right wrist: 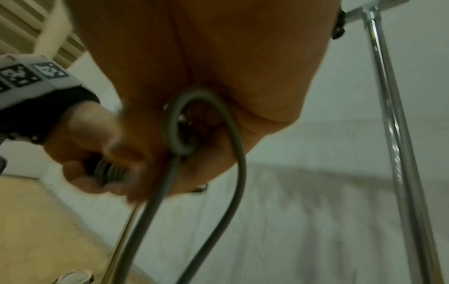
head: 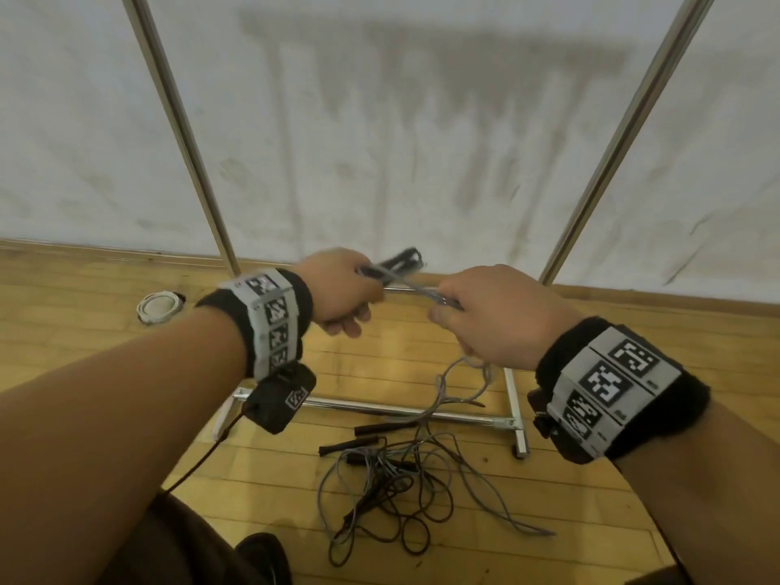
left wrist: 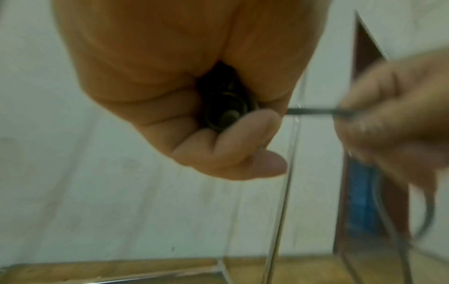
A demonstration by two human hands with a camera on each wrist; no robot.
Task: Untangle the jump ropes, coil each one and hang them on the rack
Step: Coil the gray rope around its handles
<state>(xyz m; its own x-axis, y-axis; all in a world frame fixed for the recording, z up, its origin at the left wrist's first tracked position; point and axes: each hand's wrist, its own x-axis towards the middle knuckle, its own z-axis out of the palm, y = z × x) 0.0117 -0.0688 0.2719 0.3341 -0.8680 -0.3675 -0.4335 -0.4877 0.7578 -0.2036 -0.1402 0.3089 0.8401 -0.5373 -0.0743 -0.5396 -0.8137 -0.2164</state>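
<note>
My left hand (head: 337, 289) is raised in front of the rack (head: 177, 133), fingers (left wrist: 233, 138) curled tight around a pair of black jump-rope handles (head: 399, 262) whose ends stick out past the thumb side. From the left wrist view I see the butt end of a handle sunk in the closed fist. My right hand (head: 498, 314) sits just beside it, fingers clamped on the grey rope (head: 415, 287), which runs taut across the short gap between both hands. Below my right palm the grey cord forms a small loop (right wrist: 184, 123) and two strands hang down toward the floor.

The rest of the ropes lie in a tangled pile (head: 396, 479) on the wooden floor, just in front of the rack's lower crossbar (head: 380, 409), grey and dark cords knotted together with several black handles (head: 337, 447) among them. A roll of white tape (head: 159, 306) rests on the floor to the left, near the rack's left upright.
</note>
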